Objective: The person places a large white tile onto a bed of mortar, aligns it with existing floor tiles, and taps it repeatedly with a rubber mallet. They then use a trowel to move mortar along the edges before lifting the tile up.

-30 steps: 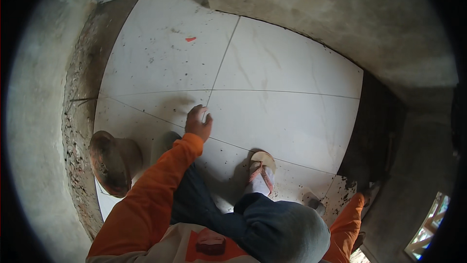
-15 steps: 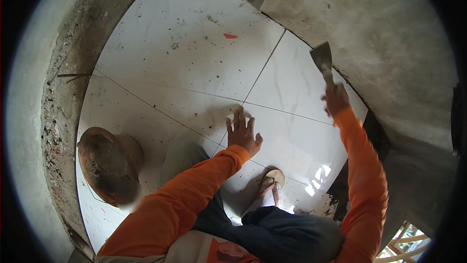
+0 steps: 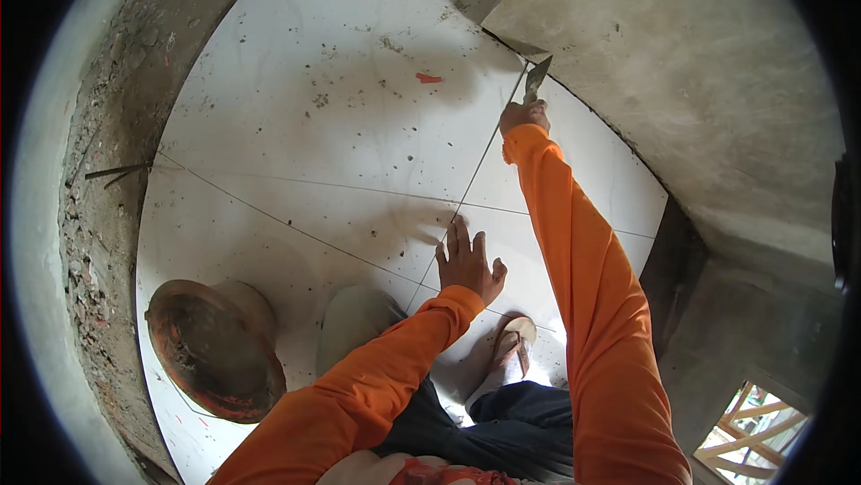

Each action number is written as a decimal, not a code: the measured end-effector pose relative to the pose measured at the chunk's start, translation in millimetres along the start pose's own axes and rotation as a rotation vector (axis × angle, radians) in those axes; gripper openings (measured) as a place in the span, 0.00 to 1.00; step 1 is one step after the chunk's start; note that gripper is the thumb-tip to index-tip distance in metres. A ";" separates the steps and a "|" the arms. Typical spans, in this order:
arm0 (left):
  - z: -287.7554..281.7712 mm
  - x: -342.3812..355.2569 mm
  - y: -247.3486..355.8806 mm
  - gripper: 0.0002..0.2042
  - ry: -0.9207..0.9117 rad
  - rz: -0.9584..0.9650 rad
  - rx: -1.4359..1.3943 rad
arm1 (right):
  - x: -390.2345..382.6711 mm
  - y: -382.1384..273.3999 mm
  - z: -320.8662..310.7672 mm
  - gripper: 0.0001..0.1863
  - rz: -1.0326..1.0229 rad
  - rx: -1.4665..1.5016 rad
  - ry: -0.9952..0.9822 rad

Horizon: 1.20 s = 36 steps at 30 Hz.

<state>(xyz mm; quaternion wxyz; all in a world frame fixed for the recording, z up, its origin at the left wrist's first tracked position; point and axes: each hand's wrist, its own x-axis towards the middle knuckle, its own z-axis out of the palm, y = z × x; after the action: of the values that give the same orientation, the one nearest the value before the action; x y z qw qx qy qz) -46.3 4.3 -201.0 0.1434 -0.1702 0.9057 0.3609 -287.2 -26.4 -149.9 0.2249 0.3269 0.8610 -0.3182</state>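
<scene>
- Metal blade, thin and stiff: my right hand (image 3: 524, 115) has its fingers wrapped tight round the handle of a small trowel (image 3: 536, 78).
- Its tip sits in the gap between two white floor tiles (image 3: 341, 126), near the grey wall (image 3: 682, 64).
- I think it is light; the handle is the safe place to hold.
- My left hand (image 3: 468, 263) lies flat on the tiles, fingers spread.
- A rusty round pan (image 3: 213, 348) sits well apart.

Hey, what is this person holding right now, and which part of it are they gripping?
The right hand grips a small metal scraper by its handle end, blade pointing away along the tile joint. The left hand holds nothing; it rests flat on the white tile floor.
</scene>
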 end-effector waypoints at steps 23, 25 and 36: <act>18.0 3.5 -1.9 0.36 -0.108 0.043 0.082 | -23.2 85.8 32.8 0.25 -0.043 -0.390 -0.157; 20.0 2.3 -10.9 0.34 -0.117 0.058 0.087 | -43.9 71.1 27.1 0.25 -0.014 -0.287 -0.145; -8.3 -2.1 -43.3 0.13 0.258 -0.133 -0.600 | 56.8 110.3 70.9 0.14 -0.810 -1.265 -0.256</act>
<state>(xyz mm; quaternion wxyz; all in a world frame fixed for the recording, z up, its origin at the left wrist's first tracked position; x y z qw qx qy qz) -27.7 -30.6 -220.5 -0.0059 -0.3079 0.7567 0.5766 -235.5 12.6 -277.3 0.3331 -0.2449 0.8993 0.1426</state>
